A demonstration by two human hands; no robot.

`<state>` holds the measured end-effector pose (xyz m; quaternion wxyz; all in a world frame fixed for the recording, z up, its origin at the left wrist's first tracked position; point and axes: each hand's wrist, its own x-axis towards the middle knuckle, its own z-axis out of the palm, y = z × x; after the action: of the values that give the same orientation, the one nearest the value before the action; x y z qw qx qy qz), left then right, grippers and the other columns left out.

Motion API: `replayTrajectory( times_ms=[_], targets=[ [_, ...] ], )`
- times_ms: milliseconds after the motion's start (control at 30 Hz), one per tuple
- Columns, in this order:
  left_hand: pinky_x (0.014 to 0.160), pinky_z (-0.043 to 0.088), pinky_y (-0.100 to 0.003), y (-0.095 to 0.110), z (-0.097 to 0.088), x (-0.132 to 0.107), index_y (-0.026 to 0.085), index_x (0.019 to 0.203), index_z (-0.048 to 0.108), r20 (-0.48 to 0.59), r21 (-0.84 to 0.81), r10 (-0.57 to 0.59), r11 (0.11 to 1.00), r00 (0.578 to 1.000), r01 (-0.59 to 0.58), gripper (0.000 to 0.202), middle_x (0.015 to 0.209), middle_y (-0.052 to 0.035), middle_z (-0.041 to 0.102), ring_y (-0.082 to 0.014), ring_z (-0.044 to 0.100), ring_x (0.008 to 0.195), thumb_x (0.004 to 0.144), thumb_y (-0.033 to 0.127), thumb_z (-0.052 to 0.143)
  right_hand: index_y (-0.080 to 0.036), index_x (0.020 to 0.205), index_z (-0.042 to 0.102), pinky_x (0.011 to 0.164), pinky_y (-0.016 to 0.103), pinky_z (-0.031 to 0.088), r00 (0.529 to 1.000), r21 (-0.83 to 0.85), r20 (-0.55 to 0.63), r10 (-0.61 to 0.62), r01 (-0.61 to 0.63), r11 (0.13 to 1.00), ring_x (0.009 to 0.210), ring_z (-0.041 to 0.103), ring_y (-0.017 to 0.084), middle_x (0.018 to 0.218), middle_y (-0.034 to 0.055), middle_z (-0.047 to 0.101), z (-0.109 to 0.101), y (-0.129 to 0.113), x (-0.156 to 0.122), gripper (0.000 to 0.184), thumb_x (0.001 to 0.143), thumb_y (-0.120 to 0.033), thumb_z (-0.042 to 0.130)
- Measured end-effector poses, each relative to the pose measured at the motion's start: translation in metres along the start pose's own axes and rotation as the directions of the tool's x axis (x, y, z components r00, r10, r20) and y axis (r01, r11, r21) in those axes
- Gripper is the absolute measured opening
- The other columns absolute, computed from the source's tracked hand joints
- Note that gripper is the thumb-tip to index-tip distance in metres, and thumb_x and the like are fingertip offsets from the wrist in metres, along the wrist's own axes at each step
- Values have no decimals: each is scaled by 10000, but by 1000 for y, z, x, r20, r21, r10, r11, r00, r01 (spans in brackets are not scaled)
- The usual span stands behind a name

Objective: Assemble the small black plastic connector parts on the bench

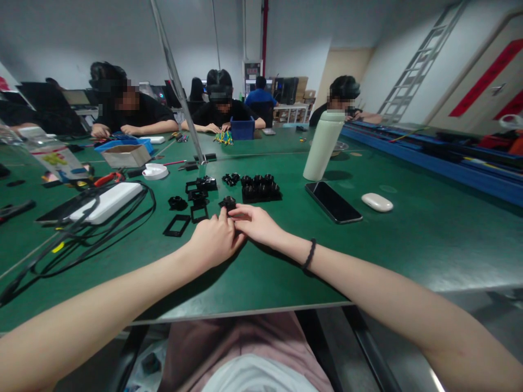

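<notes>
Both hands meet at a small black plastic part (pixel 229 202) on the green table. My left hand (pixel 214 238) is closed, its index finger pressed on the near left side of the part. From the right, my right hand (pixel 261 222) pinches at the same part with thumb and fingers together; my fingers partly hide its underside. Just left of the hands lie flat black square frames (pixel 177 225) and a black knob-like piece (pixel 177 203). Beyond them are more black frames (pixel 200 184), a pile of small black pieces (pixel 231 178) and a block of black parts in rows (pixel 261 190).
A phone (pixel 333 201), a white oval case (pixel 377 202) and a pale green bottle (pixel 322 147) stand or lie to the right. Left are a white power bank (pixel 108 202) with black cables and a plastic bottle (pixel 57 155). A metal pole (pixel 180 81) rises mid-table; several people sit beyond.
</notes>
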<state>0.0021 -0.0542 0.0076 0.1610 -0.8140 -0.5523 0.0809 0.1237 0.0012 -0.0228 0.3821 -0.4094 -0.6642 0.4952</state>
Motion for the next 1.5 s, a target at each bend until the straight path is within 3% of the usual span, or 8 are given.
replayTrajectory(
  times_ms=[467, 1500],
  targets=[
    [757, 541, -388, -1, 2, 0, -25, 1260, 574, -17, 3, 15, 1000, 1000, -15, 614, 1320, -323, 535, -341, 664, 1027, 976, 427, 271, -181, 827, 748, 1014, 319, 460, 999, -80, 23, -28, 29, 996, 1028, 672, 179, 979, 29, 734, -3, -6, -3, 270, 719, 9, 588],
    [740, 550, -393, -2, 5, 1, -13, 1225, 599, -14, 28, 18, 999, 1000, -17, 605, 1342, -308, 526, -337, 674, 1000, 979, 424, 260, -170, 877, 748, 1043, 350, 445, 993, -118, 86, -84, 94, 989, 1079, 652, 189, 995, 35, 726, -4, -2, -2, 273, 726, 4, 601]
  ],
)
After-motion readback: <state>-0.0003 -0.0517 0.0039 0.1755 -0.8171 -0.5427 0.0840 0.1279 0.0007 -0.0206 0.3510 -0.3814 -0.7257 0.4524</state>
